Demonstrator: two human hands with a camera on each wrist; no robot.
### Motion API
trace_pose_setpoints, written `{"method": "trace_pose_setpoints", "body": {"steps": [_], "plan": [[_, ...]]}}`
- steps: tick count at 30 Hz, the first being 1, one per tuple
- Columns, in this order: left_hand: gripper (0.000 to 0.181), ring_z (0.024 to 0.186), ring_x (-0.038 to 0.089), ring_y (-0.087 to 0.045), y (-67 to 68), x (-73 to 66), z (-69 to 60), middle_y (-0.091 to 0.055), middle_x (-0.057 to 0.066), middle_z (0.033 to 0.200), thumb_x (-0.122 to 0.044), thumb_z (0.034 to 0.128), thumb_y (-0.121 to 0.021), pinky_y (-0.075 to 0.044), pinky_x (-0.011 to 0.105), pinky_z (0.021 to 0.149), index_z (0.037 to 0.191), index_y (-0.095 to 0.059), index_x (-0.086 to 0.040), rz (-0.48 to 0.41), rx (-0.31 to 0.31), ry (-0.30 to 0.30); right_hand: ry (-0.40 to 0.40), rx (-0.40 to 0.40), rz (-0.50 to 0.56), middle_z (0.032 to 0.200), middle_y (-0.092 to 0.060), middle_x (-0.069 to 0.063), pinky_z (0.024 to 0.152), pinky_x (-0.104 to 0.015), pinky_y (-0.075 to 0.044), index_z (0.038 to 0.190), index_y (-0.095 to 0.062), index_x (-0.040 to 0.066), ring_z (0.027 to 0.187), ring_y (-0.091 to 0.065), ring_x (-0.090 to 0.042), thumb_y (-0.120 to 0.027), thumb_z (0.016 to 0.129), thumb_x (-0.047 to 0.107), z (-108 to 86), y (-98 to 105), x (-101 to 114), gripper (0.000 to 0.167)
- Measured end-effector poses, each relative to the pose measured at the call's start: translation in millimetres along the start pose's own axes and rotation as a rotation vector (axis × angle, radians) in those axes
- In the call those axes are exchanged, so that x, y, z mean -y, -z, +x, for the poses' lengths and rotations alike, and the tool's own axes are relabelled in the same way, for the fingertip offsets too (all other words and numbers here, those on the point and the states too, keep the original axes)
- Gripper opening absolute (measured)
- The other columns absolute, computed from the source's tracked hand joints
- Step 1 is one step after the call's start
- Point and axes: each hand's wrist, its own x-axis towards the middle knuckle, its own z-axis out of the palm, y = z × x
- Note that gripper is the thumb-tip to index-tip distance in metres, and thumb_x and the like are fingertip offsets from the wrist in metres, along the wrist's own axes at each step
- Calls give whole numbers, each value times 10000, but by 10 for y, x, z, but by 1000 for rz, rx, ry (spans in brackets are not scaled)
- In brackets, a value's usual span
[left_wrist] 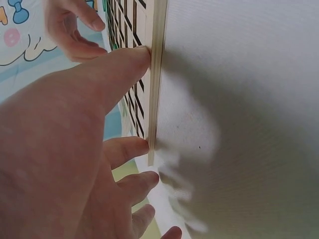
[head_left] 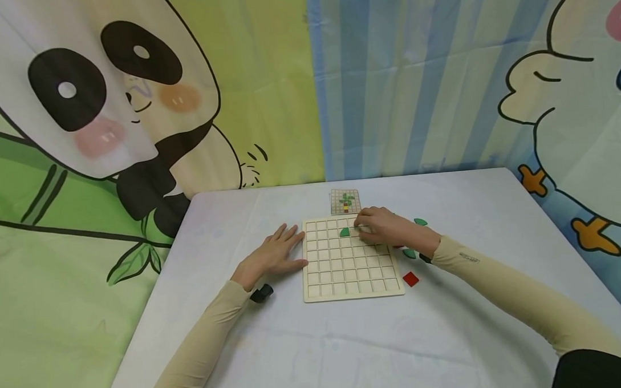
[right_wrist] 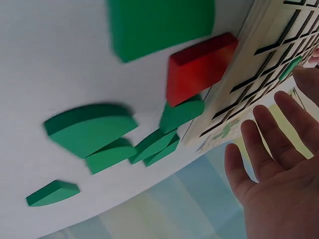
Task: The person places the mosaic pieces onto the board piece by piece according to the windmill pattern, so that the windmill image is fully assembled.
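From this distance I fear the right hand, thumb and fingers apart over the pale wooden grid board, could brush the green quarter-round piece on it askew, the outspread left hand merely touching the edge.

The pale square wooden grid board looks smooth and matt. To its right, the flat green curved-edged pieces and red four-sided block look smooth, low-sheen. Beneath it spreads matt white cloth; behind it, a printed cloth-like backdrop.
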Motion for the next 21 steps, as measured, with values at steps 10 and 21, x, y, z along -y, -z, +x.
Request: {"method": "trace_pose_setpoints", "body": {"steps": [10,21], "plan": [[863,1575,364,-28,12,-5,-7,-154,114,1692,-628,941,-570,-199,608,1227,1609,-266,-175,3,-5,-2,-192,52,133,1289,-611,-125,965,-486,-527,1258,-668,64,1182,-598,-318,-660,986,226,-296,164,-122,317],[866,1576,356,-28,-5,18,5,-150,100,1695,-637,938,-565,-204,609,1224,1611,-260,-185,-1,-6,-11,-338,35,130,1278,-609,-152,987,-517,-523,1232,-669,38,1195,-584,-343,-681,967,179,-587,275,-407,300]]}}
